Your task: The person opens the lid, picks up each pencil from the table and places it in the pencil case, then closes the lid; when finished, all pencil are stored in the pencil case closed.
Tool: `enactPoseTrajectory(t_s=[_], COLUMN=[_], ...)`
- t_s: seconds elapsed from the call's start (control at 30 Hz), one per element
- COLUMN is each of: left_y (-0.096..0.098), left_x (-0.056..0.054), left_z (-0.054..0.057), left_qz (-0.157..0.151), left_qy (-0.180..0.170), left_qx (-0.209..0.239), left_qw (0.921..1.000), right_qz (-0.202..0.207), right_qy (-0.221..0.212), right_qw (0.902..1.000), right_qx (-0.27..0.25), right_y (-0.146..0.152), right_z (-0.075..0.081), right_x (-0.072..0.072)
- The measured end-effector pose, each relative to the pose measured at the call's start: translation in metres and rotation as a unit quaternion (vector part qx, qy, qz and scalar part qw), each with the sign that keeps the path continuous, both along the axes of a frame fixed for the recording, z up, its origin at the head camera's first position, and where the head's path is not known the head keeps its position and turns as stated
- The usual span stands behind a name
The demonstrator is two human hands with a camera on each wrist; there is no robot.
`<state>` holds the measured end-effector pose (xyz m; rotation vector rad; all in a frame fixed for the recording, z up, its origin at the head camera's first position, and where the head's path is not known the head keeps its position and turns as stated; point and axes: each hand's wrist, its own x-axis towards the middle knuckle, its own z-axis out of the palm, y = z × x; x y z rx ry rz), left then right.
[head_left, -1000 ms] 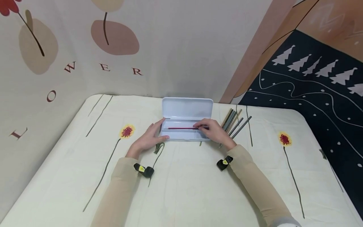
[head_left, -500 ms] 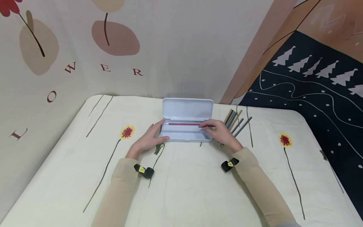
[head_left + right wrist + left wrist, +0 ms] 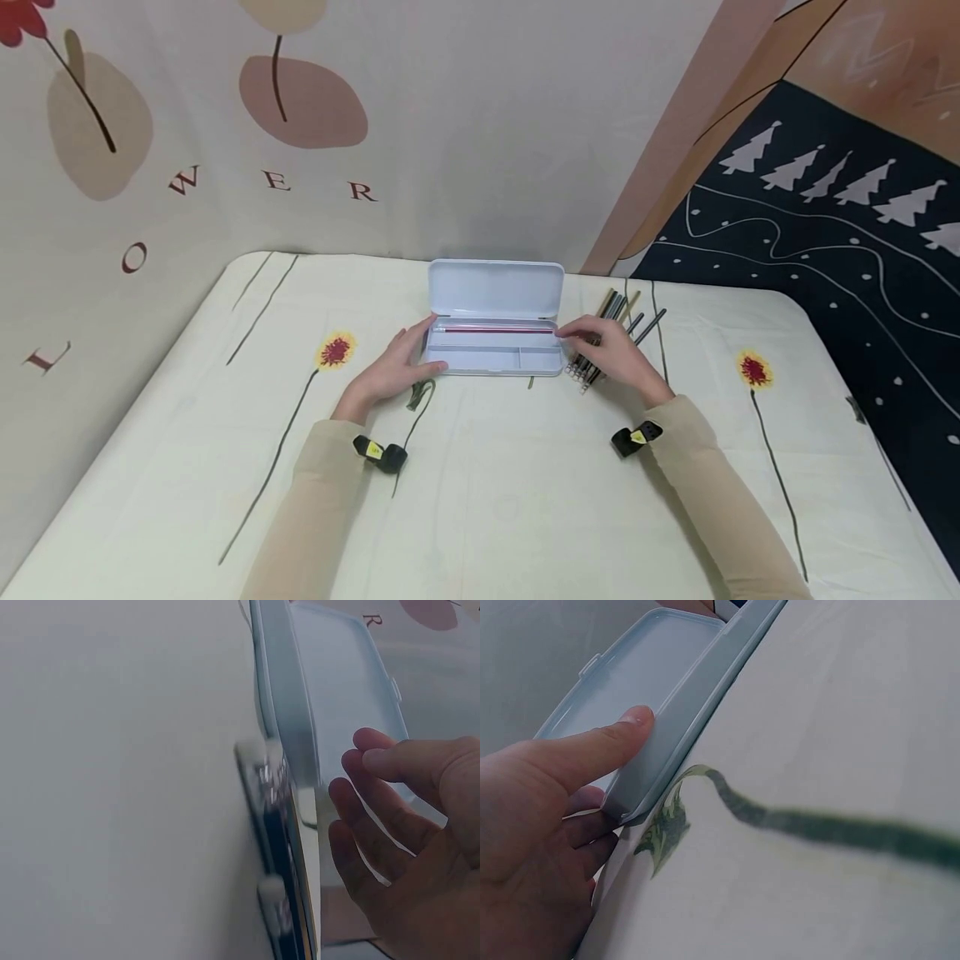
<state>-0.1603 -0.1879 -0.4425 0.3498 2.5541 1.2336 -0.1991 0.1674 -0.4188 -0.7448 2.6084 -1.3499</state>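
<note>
A pale blue pencil case (image 3: 480,361) lies with its lid raised at the back of the table. In its long rear compartment lies a red pencil (image 3: 498,331). My left hand (image 3: 392,365) holds the case's left end, thumb on the front wall in the left wrist view and fingers around the side. My right hand (image 3: 611,350) hovers at the case's right end, fingers loosely bent and holding nothing. Beneath and beside it lie several eraser-tipped pencils (image 3: 274,802), dark and wood-coloured, partly hidden by the hand in the head view.
A white cloth (image 3: 480,500) printed with flowers covers the table. Behind the case rises a pale wall hanging (image 3: 480,167) with letters. A dark tree-patterned cloth (image 3: 810,242) hangs at the right.
My right hand has let go of the red pencil in the case and moved right, off the case and over the loose pencils. The left hand has stayed in place.
</note>
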Motion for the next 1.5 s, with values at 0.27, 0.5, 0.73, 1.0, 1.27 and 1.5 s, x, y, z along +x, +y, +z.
enactPoseTrajectory(t_s=[0.27, 0.5, 0.73, 1.0, 1.27, 1.5], left_y=[-0.001, 0.0, -0.001, 0.0, 0.0, 0.0], left_x=[0.0, 0.0, 0.0, 0.0, -0.001, -0.002], left_z=[-0.001, -0.001, -0.001, -0.001, -0.001, -0.002], left_qz=[0.001, 0.003, 0.008, 0.006, 0.002, 0.002], left_qy=[-0.001, -0.003, -0.009, -0.006, -0.002, 0.0], left_qx=[0.002, 0.002, -0.002, -0.003, -0.004, -0.004], left_qw=[1.0, 1.0, 0.9999, 1.0, 1.0, 1.0], right_qz=[-0.031, -0.049, -0.072, -0.096, -0.094, -0.119], right_qy=[-0.003, -0.001, 0.009, -0.001, 0.013, -0.011], right_qw=[0.9992, 0.9985, 0.997, 0.9948, 0.9953, 0.9919], right_qx=[0.023, 0.022, 0.029, 0.033, 0.021, 0.044], right_y=[0.027, 0.047, 0.064, 0.081, 0.093, 0.102], right_z=[-0.001, 0.0, 0.001, 0.0, -0.005, -0.009], right_x=[-0.001, -0.001, -0.004, -0.005, -0.008, -0.01])
